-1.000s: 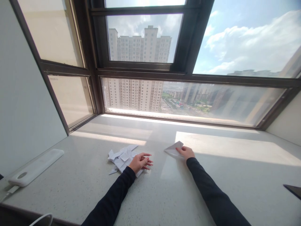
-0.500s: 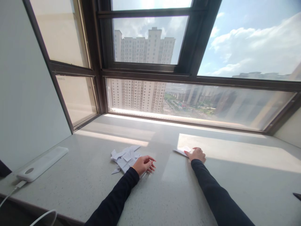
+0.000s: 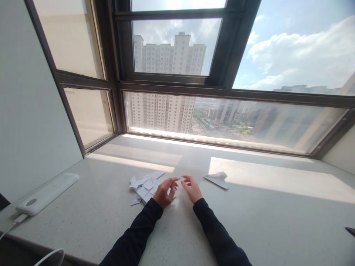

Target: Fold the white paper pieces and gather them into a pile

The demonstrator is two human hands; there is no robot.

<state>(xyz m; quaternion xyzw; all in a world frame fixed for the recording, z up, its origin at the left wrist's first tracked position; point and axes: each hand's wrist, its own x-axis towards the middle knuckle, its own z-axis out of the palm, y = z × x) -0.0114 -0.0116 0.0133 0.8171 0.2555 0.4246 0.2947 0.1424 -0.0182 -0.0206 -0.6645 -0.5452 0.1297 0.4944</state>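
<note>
My left hand [image 3: 165,192] is open with curved fingers, at the right side of a pile of cut white paper pieces [image 3: 145,186], and hides part of it. My right hand [image 3: 192,188] faces it, fingers bent and apart, holding nothing. A small gap separates the two sets of fingertips. To the right, a folded paper plane [image 3: 217,179] lies on the white stone sill [image 3: 177,236], clear of both hands.
At the left lies a white power bank [image 3: 48,194] with a white cable [image 3: 9,231] plugged into its near end. A dark pointed object [image 3: 350,231] shows at the right edge. Dark-framed windows [image 3: 177,88] rise behind the sill.
My right hand has let go of the paper plane and moved left, close to my left hand. The plane stays on the sill. My left hand has shifted slightly left.
</note>
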